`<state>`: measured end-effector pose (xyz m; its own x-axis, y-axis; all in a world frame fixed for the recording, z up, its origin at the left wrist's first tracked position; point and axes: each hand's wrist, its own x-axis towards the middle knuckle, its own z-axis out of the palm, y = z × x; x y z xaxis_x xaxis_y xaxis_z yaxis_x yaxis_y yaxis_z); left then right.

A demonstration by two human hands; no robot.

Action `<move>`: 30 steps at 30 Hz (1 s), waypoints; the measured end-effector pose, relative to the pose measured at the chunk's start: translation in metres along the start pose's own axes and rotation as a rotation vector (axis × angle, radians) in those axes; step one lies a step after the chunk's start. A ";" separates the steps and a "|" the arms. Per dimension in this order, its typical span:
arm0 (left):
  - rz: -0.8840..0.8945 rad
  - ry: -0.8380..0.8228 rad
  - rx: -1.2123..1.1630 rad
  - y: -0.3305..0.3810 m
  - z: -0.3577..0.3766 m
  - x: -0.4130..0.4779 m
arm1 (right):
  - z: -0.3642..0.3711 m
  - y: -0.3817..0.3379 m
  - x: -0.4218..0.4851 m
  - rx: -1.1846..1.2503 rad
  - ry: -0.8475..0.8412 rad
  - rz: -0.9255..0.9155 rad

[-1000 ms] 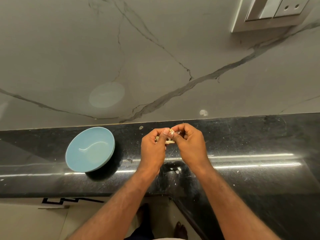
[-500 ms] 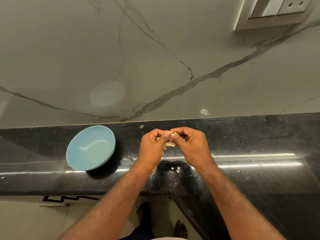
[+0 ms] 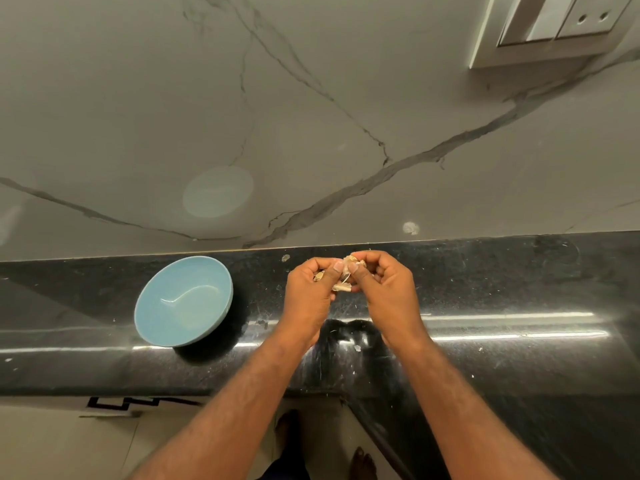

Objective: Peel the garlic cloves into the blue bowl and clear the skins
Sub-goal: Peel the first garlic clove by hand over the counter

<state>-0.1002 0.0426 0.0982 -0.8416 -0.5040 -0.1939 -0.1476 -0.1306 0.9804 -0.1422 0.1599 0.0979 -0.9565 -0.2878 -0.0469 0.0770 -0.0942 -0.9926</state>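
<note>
A: Head cam. Hands status?
B: The left hand (image 3: 311,292) and right hand (image 3: 389,292) are held together, raised over the black countertop (image 3: 519,282) near its back edge. The fingers of both are curled in tight. A garlic clove (image 3: 347,263) is pinched btw the thumbs and forefingers of both hands. Narrow grip on both sides, same item.
A: Clove condition?
B: Mostly hidden by the fingers. A strip of pale papery skin (image 3: 341,288) is seen hanging loose below the thumbs. How much is peeled can't be told.
A: Bowl pos.?
B: The blue bowl (image 3: 183,303) is set upright on the countertop, left of the left hand, apart from it and not touched. A glare streak is seen on its inner surface.
A: Debris?
B: A few skin flakes (image 3: 356,348) are scattered on the countertop below and btw the wrists, w/ smaller specks toward the front edge. One speck (image 3: 285,258) is seen by the back edge, btw bowl and hands.
A: Rest of scene?
B: A marble-veined wall (image 3: 311,116) is seen behind the countertop, w/ a pale round patch (image 3: 218,192) above the bowl. A switch panel (image 3: 554,26) is mounted top right. A bare foot (image 3: 362,460) is seen on the floor at the bottom edge.
</note>
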 end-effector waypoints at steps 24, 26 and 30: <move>-0.010 -0.164 0.354 -0.029 -0.015 0.001 | -0.020 0.043 0.003 -0.028 -0.127 0.321; 0.013 -0.159 0.380 -0.029 -0.017 0.001 | -0.022 0.043 0.003 -0.032 -0.140 0.319; 0.055 -0.140 0.403 -0.029 -0.016 0.000 | -0.021 0.041 0.001 -0.034 -0.123 0.280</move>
<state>-0.0877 0.0328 0.0693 -0.9123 -0.3765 -0.1612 -0.2680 0.2510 0.9302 -0.1462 0.1756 0.0544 -0.8580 -0.4119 -0.3071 0.3213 0.0363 -0.9463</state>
